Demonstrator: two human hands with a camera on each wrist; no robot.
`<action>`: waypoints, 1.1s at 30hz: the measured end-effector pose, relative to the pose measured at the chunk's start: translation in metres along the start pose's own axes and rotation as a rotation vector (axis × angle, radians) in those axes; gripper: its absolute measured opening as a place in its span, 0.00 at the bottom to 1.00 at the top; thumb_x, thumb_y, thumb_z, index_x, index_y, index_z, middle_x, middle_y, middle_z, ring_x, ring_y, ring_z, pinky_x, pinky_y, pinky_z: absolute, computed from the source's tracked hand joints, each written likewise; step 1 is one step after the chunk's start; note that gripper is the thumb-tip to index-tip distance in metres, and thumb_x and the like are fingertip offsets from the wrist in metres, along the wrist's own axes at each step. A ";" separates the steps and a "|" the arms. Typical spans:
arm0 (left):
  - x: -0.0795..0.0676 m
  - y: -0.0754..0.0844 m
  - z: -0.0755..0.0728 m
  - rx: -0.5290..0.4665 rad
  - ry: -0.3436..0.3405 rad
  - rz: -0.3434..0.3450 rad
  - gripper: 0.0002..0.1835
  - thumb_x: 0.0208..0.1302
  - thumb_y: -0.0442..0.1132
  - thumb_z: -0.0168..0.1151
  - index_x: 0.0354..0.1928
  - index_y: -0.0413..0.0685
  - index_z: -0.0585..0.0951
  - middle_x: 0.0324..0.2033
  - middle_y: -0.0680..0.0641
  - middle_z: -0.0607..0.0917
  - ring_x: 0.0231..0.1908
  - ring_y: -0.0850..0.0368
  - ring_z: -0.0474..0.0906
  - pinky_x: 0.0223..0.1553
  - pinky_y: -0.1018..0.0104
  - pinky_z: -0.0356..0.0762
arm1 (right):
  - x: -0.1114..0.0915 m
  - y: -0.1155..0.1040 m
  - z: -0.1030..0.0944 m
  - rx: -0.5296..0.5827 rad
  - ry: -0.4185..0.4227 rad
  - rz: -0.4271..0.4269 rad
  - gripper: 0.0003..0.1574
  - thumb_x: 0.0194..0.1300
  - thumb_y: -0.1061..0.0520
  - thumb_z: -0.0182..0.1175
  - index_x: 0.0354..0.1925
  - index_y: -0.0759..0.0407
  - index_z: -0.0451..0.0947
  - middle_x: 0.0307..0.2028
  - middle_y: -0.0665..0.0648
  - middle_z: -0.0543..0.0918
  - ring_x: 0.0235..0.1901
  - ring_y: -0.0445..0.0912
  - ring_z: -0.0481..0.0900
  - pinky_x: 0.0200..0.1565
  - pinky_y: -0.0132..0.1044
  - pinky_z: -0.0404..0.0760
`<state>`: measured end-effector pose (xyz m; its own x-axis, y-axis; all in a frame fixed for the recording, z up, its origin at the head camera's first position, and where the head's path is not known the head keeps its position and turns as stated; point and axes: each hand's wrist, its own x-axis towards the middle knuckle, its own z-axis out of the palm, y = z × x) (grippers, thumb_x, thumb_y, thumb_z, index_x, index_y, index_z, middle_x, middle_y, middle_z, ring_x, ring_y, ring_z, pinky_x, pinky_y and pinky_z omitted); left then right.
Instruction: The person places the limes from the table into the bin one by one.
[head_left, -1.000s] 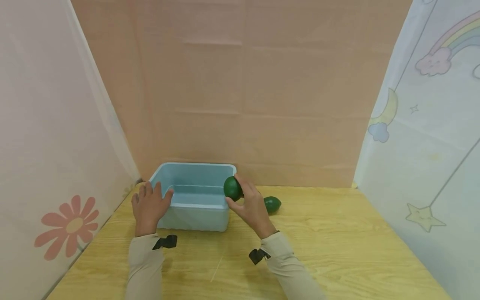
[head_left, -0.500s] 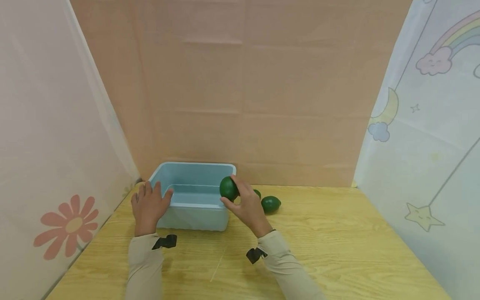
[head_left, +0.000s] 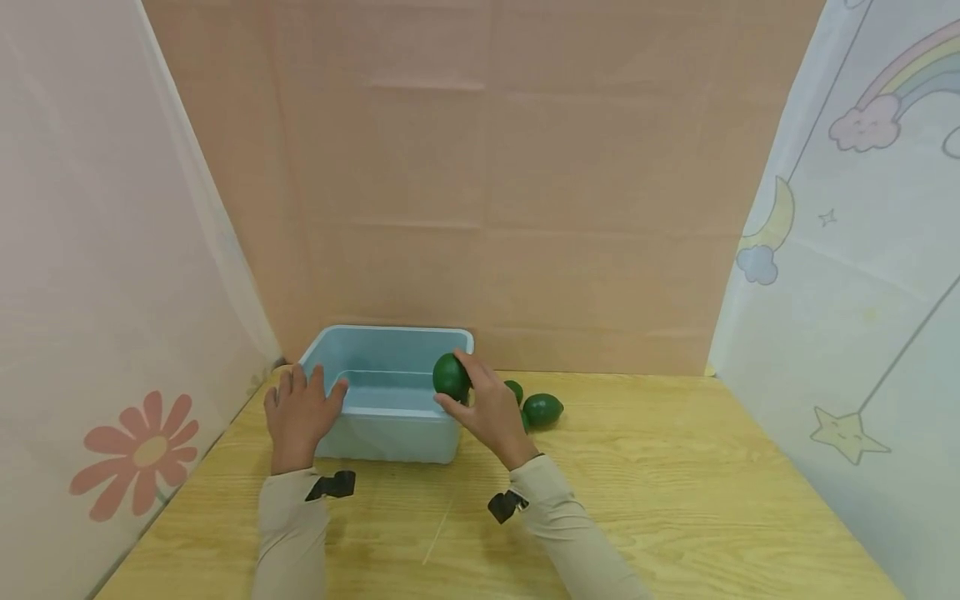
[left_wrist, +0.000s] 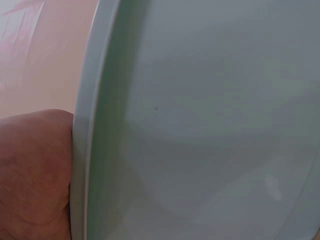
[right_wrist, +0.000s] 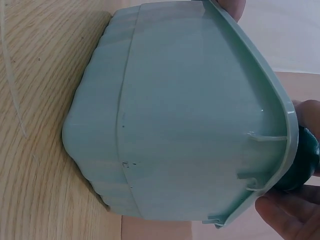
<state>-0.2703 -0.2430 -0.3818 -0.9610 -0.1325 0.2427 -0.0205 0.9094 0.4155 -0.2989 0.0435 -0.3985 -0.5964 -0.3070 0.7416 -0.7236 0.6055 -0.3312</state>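
Note:
My right hand [head_left: 491,412] pinches a dark green lime [head_left: 450,377] between thumb and fingers, at the right end of a light blue plastic bin [head_left: 386,437]. In the right wrist view the lime [right_wrist: 301,159] shows just past the bin's rim, partly covered by fingers. My left hand [head_left: 300,421] rests on the bin's front left corner with fingers spread. The left wrist view has part of that hand [left_wrist: 35,175] against the rim; its fingertips are hidden there. More limes lie on the table right of the bin: one whole [head_left: 543,410], others partly behind my right hand.
The wooden table [head_left: 675,483] extends to the right and front of the bin. An orange-brown sheet [head_left: 600,208] hangs close behind the bin. Patterned white sheets stand on the left [head_left: 97,250] and right [head_left: 847,333]. The visible bin floor [head_left: 390,392] is bare.
My right hand has moved a little left with the lime, further over the bin's right end. Limes behind it have come into view. The left hand and the bin have stayed put.

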 end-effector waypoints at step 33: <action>-0.002 0.002 0.001 0.020 0.019 -0.001 0.36 0.77 0.54 0.44 0.72 0.31 0.62 0.72 0.22 0.51 0.73 0.27 0.42 0.67 0.29 0.39 | 0.001 0.001 0.009 0.159 -0.176 0.181 0.45 0.64 0.42 0.68 0.72 0.59 0.66 0.64 0.62 0.73 0.60 0.58 0.73 0.53 0.55 0.79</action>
<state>-0.2684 -0.2407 -0.3822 -0.9555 -0.1405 0.2594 -0.0268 0.9170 0.3980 -0.3038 0.0367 -0.4033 -0.7619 -0.3356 0.5539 -0.6369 0.5438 -0.5465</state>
